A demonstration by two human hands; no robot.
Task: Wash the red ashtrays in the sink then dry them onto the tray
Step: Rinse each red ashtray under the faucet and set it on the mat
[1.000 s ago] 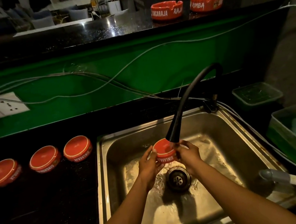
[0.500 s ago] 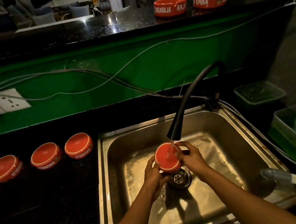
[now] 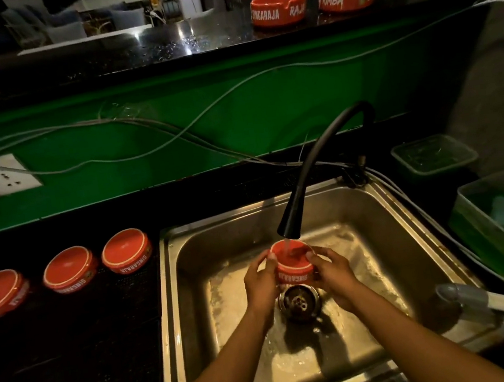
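Now I hold the round red ceramic ashtray [image 3: 292,262] upside down between my left hand [image 3: 261,281] and right hand [image 3: 332,271], both grips curled on its sides, under the curved black faucet [image 3: 305,190] above the steel sink [image 3: 218,237]. I think the glazed wall is slippery when wet; if my fingers loosen, it may drop on the metal drain [image 3: 299,301] and chip. Three washed red ashtrays [image 3: 70,269] lie inverted on the dark textured counter [image 3: 87,340].
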